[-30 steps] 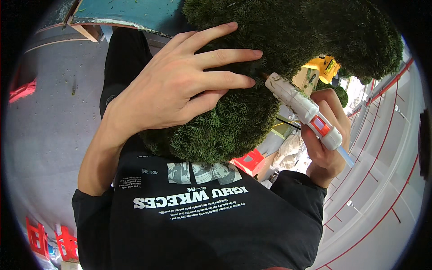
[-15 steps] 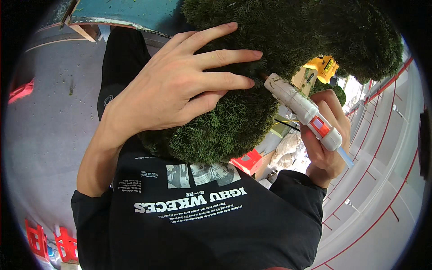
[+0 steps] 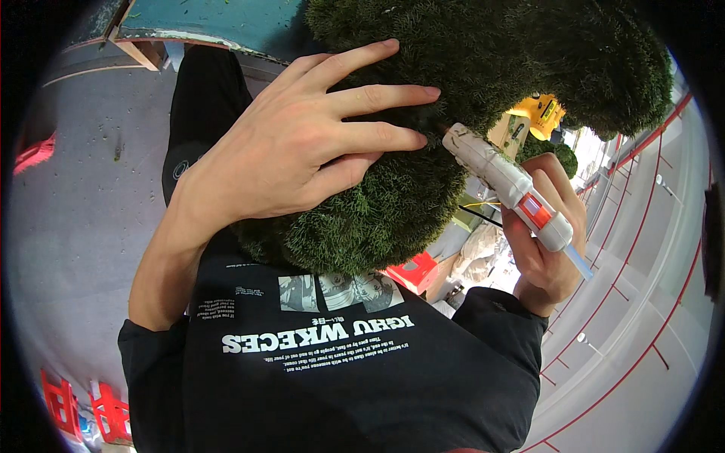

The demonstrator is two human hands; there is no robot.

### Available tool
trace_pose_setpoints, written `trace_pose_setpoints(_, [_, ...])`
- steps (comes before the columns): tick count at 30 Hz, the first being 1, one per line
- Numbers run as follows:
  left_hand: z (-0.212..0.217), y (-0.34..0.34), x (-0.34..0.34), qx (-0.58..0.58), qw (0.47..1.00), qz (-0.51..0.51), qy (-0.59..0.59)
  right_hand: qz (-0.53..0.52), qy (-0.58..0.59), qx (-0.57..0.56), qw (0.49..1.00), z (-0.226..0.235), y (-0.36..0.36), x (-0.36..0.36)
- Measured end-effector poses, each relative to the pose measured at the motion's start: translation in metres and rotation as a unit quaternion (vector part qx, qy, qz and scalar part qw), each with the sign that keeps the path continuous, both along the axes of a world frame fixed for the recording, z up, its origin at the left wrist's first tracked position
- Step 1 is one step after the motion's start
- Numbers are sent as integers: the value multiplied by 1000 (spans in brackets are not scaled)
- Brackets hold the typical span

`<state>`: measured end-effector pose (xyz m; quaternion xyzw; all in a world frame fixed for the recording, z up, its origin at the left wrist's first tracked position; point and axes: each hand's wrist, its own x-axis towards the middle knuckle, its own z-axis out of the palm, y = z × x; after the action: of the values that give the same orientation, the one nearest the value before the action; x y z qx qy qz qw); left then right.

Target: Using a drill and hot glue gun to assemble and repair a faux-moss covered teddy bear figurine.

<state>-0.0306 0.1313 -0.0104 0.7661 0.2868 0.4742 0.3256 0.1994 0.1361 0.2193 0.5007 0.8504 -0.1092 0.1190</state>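
Observation:
A large mass of dark green artificial foliage [image 3: 362, 219] lies before my chest and reaches to the upper right in rounded clumps. My left hand [image 3: 302, 132] rests on it, palm down, with the fingers spread. My right hand [image 3: 547, 219] is wrapped round a white hot glue gun [image 3: 491, 166] with a clear glue stick [image 3: 580, 262] jutting from its back end. The gun's nozzle points into the foliage, close beside my left fingertips. Leaves hide where the nozzle tip ends, so contact cannot be made out.
A teal table [image 3: 204, 21] stands at the upper left. Beyond the foliage on the right is a yellow power tool [image 3: 542, 113]. A red plastic thing [image 3: 411, 270] shows below the foliage. Red stools [image 3: 112, 411] stand at the lower left, and a red broom head [image 3: 34, 155] lies at the left.
Both hands and the glue gun stay almost exactly in place. Only a very slight shift of the view shows.

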Motion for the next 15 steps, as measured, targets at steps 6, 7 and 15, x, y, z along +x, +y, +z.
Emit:
trace_pose_setpoints(6, [0, 1, 0, 6, 1000, -3, 7, -40, 9, -41, 998, 9, 0, -12])
trace_pose_setpoints(7, [0, 1, -1, 2, 1000, -8, 3, -45, 0, -46, 998, 11, 0, -14])
trace_pose_setpoints(15, [-4, 3, 0, -2, 1000, -15, 0, -49, -42, -63, 996, 17, 8, -36])
